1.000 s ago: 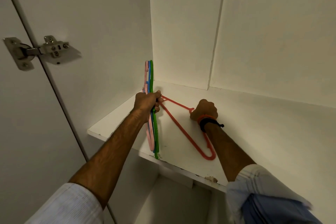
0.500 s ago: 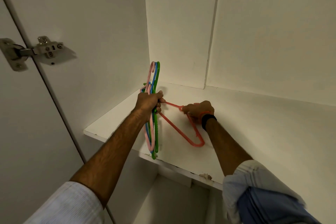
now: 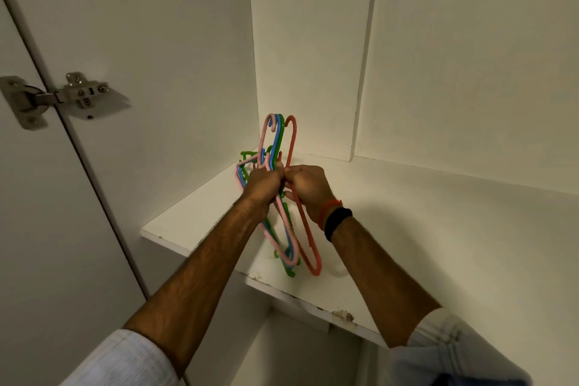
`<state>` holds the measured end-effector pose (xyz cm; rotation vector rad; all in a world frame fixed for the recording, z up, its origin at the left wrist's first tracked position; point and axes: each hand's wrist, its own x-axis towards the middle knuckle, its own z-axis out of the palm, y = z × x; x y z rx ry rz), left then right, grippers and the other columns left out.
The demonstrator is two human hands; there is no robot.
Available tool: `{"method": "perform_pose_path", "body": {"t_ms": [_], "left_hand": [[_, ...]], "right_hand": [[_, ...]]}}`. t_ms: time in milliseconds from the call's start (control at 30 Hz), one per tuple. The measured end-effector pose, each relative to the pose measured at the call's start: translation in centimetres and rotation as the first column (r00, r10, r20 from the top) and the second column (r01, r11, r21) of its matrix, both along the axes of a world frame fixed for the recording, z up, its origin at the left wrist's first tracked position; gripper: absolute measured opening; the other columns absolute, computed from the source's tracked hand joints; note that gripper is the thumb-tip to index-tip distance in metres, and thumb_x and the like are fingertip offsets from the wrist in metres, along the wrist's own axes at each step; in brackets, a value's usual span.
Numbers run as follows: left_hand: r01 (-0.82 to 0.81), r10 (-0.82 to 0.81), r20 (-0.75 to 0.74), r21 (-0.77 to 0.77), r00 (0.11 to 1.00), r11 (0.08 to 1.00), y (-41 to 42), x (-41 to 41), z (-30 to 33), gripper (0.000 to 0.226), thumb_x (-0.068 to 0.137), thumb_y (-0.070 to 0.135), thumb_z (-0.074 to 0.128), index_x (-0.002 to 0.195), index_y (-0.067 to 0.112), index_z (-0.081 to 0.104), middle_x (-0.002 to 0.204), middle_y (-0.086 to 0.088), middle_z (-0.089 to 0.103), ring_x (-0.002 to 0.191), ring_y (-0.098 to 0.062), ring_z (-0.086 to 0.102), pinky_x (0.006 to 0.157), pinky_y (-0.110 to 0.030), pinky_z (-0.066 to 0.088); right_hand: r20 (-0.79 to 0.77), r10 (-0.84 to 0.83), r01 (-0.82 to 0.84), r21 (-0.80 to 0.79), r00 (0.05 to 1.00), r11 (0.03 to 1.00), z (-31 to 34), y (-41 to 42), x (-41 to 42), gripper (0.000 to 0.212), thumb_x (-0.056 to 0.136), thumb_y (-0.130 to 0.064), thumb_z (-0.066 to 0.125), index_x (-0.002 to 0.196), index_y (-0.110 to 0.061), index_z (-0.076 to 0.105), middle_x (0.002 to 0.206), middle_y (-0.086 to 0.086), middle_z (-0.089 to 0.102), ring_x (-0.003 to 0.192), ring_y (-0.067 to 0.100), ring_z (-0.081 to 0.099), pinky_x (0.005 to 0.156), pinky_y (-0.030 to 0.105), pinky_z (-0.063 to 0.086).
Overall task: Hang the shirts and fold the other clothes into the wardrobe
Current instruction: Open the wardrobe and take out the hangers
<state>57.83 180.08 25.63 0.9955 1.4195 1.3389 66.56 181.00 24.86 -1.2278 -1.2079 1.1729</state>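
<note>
Metal hinge (image 3: 59,100) at left; at centre frame, the left hand (image 3: 262,182) grips the pink, blue and green hangers (image 3: 273,147), and the right hand (image 3: 308,186) grips the red hanger (image 3: 308,238) beside them, all upright over the white shelf (image 3: 438,229), hooks pointing up.

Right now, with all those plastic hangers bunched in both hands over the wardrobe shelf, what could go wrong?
1. The pink, blue and green hangers held by the left hand overlap closely; their hooks and bars could tangle when one is pulled free.
2. The red hanger in the right hand sits against that bundle and might snag it.
3. The hangers' lower ends sit near the shelf front edge; a loosened grip could drop them off it.
</note>
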Motion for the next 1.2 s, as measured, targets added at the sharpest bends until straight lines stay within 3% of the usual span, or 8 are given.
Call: {"method": "perform_pose_path", "body": {"t_ms": [167, 267, 367, 467, 633, 900, 1033, 1200], "left_hand": [[0.014, -0.014, 0.010, 0.030, 1.000, 0.999, -0.9, 1.6, 0.3, 0.024, 0.105, 0.028, 0.042, 0.114, 0.013, 0.059, 0.101, -0.006, 0.065, 0.087, -0.015, 0.062, 0.069, -0.025, 0.052], [0.052, -0.057, 0.053, 0.083, 0.997, 0.995, -1.5, 2.7, 0.1, 0.024, 0.104, 0.023, 0.042, 0.115, 0.009, 0.058, 0.104, -0.008, 0.066, 0.094, -0.018, 0.064, 0.076, -0.028, 0.056], [0.153, -0.164, 0.064, 0.159, 0.984, 0.975, -2.0, 3.9, 0.2, 0.022, 0.105, 0.023, 0.041, 0.113, 0.010, 0.057, 0.098, -0.005, 0.064, 0.091, -0.016, 0.063, 0.077, -0.025, 0.055], [0.222, -0.241, 0.059, 0.223, 0.969, 0.949, -2.5, 5.4, 0.9, 0.020, 0.105, 0.024, 0.041, 0.112, 0.013, 0.056, 0.100, -0.004, 0.064, 0.101, -0.021, 0.062, 0.090, -0.033, 0.054], [0.447, -0.475, 0.055, 0.258, 0.878, 0.857, -4.0, 6.7, 1.6, 0.019, 0.104, 0.024, 0.044, 0.096, 0.025, 0.060, 0.099, 0.000, 0.068, 0.103, -0.020, 0.065, 0.095, -0.035, 0.052], [0.765, -0.802, 0.014, 0.290, 0.597, 0.574, -13.1, 8.3, 2.4, 0.019, 0.103, 0.029, 0.046, 0.112, 0.025, 0.063, 0.101, 0.005, 0.070, 0.097, -0.008, 0.066, 0.086, -0.023, 0.053], [0.882, -0.917, -0.037, 0.290, 0.398, 0.371, -20.6, 9.4, 2.6, 0.018, 0.103, 0.034, 0.044, 0.094, 0.035, 0.059, 0.096, 0.010, 0.068, 0.093, -0.004, 0.065, 0.078, -0.020, 0.050], [0.963, -0.993, -0.056, 0.256, 0.103, 0.085, -32.4, 10.4, 1.9, 0.017, 0.103, 0.031, 0.046, 0.095, 0.034, 0.061, 0.098, 0.005, 0.071, 0.096, -0.010, 0.068, 0.086, -0.029, 0.054]], "right_hand": [[0.114, -0.092, 0.085, 0.071, 0.989, 0.994, 0.2, -0.8, -0.4, 0.021, 0.096, -0.014, 0.049, 0.097, -0.004, 0.068, 0.098, 0.014, 0.069, 0.094, 0.030, 0.067, 0.088, 0.046, 0.057], [0.132, -0.148, 0.133, 0.115, 0.980, 0.984, 0.4, -2.0, 0.1, 0.018, 0.101, -0.018, 0.045, 0.104, -0.007, 0.059, 0.097, 0.003, 0.063, 0.093, 0.021, 0.063, 0.090, 0.038, 0.055], [0.116, -0.282, 0.257, 0.193, 0.952, 0.947, 0.6, -3.3, 1.2, 0.020, 0.103, -0.021, 0.042, 0.109, -0.006, 0.055, 0.085, -0.006, 0.055, 0.080, 0.009, 0.057, 0.078, 0.026, 0.052], [0.110, -0.394, 0.359, 0.246, 0.912, 0.900, 1.0, -4.4, 2.5, 0.020, 0.104, -0.021, 0.042, 0.110, -0.007, 0.054, 0.086, -0.009, 0.055, 0.077, 0.005, 0.055, 0.071, 0.018, 0.048], [0.085, -0.611, 0.569, 0.282, 0.787, 0.772, 1.7, -7.5, 3.4, 0.015, 0.102, -0.019, 0.045, 0.110, -0.013, 0.056, 0.096, -0.005, 0.060, 0.090, 0.010, 0.060, 0.082, 0.026, 0.051], [0.050, -0.887, 0.816, 0.370, 0.460, 0.444, 1.8, -18.3, 3.8, 0.014, 0.103, -0.016, 0.045, 0.111, -0.011, 0.055, 0.089, -0.015, 0.059, 0.079, -0.003, 0.058, 0.065, 0.006, 0.046], [0.071, -0.963, 0.888, 0.374, 0.261, 0.268, 1.7, -26.7, 4.1, 0.014, 0.104, -0.019, 0.044, 0.112, -0.013, 0.054, 0.090, -0.014, 0.059, 0.083, 0.000, 0.060, 0.072, 0.016, 0.050], [0.025, -1.000, 0.924, 0.383, 0.002, 0.012, 1.0, -39.7, 3.4, 0.014, 0.104, -0.017, 0.045, 0.112, -0.011, 0.054, 0.091, -0.011, 0.062, 0.086, 0.005, 0.065, 0.075, 0.024, 0.056]]}}
